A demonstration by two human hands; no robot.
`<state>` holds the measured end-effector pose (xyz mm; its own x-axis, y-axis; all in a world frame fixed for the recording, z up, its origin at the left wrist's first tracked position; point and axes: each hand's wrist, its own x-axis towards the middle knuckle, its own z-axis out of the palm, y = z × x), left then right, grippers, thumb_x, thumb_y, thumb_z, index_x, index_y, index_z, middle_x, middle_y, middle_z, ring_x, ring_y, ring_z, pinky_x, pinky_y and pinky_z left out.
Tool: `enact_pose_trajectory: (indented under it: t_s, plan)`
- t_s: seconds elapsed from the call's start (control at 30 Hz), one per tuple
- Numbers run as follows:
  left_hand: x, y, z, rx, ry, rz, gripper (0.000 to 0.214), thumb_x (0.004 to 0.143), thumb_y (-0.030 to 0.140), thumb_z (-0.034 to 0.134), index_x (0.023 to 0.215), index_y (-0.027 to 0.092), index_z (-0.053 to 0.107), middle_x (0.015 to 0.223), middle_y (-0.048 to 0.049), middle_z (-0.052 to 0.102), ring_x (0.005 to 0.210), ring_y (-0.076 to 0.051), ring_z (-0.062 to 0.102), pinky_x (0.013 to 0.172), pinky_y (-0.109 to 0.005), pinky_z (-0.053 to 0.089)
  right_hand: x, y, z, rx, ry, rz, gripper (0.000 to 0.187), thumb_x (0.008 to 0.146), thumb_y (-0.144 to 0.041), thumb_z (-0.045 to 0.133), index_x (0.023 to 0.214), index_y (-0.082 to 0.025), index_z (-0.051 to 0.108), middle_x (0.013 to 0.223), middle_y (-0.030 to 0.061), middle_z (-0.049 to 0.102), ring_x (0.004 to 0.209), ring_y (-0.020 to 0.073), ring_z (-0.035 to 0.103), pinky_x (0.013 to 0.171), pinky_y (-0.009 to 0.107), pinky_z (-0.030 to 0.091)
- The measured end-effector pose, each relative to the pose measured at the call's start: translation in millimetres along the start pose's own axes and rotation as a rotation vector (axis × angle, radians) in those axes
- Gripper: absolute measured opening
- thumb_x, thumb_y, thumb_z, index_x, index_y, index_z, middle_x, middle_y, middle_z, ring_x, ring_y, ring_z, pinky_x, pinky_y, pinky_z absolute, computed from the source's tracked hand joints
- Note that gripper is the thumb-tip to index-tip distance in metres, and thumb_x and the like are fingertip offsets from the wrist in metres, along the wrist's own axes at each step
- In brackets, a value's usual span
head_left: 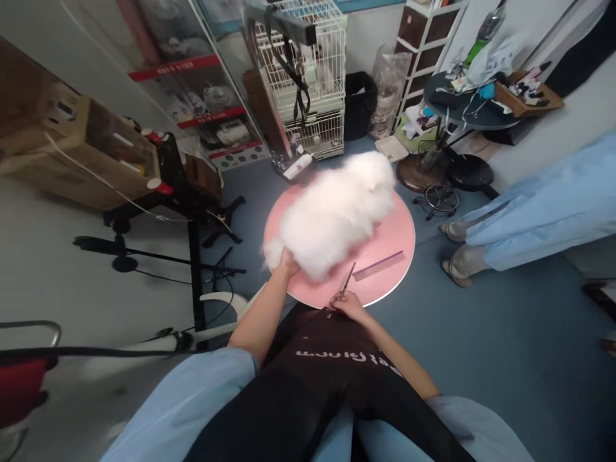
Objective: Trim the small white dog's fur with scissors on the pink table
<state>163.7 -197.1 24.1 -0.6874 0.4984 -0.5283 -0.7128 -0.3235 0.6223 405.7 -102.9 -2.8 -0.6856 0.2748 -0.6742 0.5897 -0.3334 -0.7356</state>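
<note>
A fluffy white dog (337,205), slightly blurred, stands on a round pink grooming table (385,282). Its head is toward the far right. My left hand (288,263) grips the dog at its rear, by the tail, with the fingers partly sunk in the fur. In my right hand (347,304), low at the table's near edge, is a pair of scissors (348,277), blades pointing up and away from me. A purple comb (379,266) lies on the table, right of the scissors and apart from both hands.
Over the table's far side reaches a black grooming arm (289,25) with hanging straps. A tool holder with a white bottle (298,167) sits at the far edge. Behind are wire cages (312,83). At right stand another person in a blue gown (543,205) and a cluttered round side table (440,96).
</note>
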Motion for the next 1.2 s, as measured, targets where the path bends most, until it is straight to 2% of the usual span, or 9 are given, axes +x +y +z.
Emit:
enact_pose_trajectory:
  t_s: [0.1,0.2,0.37,0.47,0.53,0.63,0.7,1.0,1.2]
  plan:
    - [1,2,2.7,-0.009,0.003,-0.053,0.026,0.093,0.027,0.049,0.097,0.012,0.070,0.088,-0.0093,0.076,0.078,-0.020,0.069,0.084,-0.032,0.056,0,-14,41,-0.051,0.058,-0.186,0.033,0.062,-0.040,0.079,0.077,-0.023,0.055,0.073,-0.0015,0.066,0.073,0.0186,0.063,0.067,0.030,0.048]
    - [1,4,10.2,-0.028,-0.021,-0.064,0.031,0.091,0.024,0.044,0.102,0.012,0.070,0.089,-0.0103,0.076,0.087,-0.022,0.071,0.090,-0.034,0.056,5,-29,54,-0.120,0.176,-0.298,0.034,0.062,-0.036,0.079,0.083,-0.024,0.056,0.081,-0.0024,0.065,0.079,0.0180,0.061,0.074,0.031,0.048]
    - [-1,3,22.1,-0.074,0.018,-0.052,0.034,0.087,0.023,0.045,0.106,0.010,0.070,0.083,-0.0103,0.075,0.091,-0.025,0.072,0.096,-0.037,0.054,0,-31,53,-0.085,0.209,-0.307,0.022,0.069,-0.026,0.071,0.083,-0.023,0.054,0.074,-0.0041,0.062,0.071,0.0165,0.059,0.071,0.031,0.046]
    - [-2,2,26.3,-0.072,0.027,-0.046,0.035,0.089,0.023,0.042,0.105,0.010,0.071,0.083,-0.0097,0.075,0.084,-0.023,0.072,0.093,-0.035,0.055,-5,-36,54,-0.066,0.184,-0.342,0.029,0.067,-0.028,0.076,0.088,-0.022,0.057,0.081,-0.0025,0.064,0.076,0.0176,0.060,0.072,0.031,0.047]
    - [-2,1,27.8,-0.078,0.034,-0.054,0.035,0.090,0.021,0.039,0.101,0.011,0.071,0.083,-0.0088,0.075,0.078,-0.020,0.071,0.091,-0.032,0.056,-5,-43,54,-0.073,0.240,-0.337,0.032,0.063,-0.026,0.078,0.087,-0.023,0.056,0.080,-0.0031,0.063,0.077,0.0181,0.060,0.073,0.031,0.047]
    - [-2,1,28.4,-0.099,0.017,-0.094,0.032,0.090,0.020,0.041,0.097,0.011,0.071,0.084,-0.0082,0.076,0.075,-0.018,0.071,0.089,-0.030,0.056,-7,-52,53,-0.048,0.314,-0.311,0.028,0.065,-0.022,0.073,0.086,-0.023,0.054,0.075,-0.0044,0.061,0.074,0.0177,0.060,0.072,0.032,0.047]
    - [-2,0,28.6,-0.104,0.002,-0.097,0.031,0.089,0.020,0.043,0.096,0.012,0.072,0.085,-0.0081,0.076,0.075,-0.019,0.071,0.089,-0.031,0.056,-8,-54,51,-0.055,0.281,-0.324,0.028,0.067,-0.024,0.072,0.088,-0.022,0.055,0.077,-0.0038,0.062,0.074,0.0176,0.060,0.072,0.032,0.047]
    - [-1,-2,31.0,-0.140,0.070,-0.084,0.032,0.090,0.021,0.040,0.086,0.014,0.071,0.078,-0.0079,0.074,0.075,-0.019,0.072,0.093,-0.031,0.056,0,-62,27,-0.212,0.326,-0.389,0.027,0.068,-0.031,0.070,0.083,-0.024,0.049,0.076,-0.0043,0.058,0.072,0.0172,0.057,0.068,0.030,0.044]
    - [3,-4,26.3,-0.183,0.081,-0.048,0.030,0.089,0.024,0.045,0.096,0.015,0.072,0.081,-0.0077,0.075,0.080,-0.020,0.072,0.095,-0.032,0.056,-6,-72,13,-0.405,0.321,-0.362,0.023,0.070,-0.028,0.066,0.083,-0.025,0.047,0.074,-0.0043,0.056,0.070,0.0176,0.055,0.067,0.030,0.040]
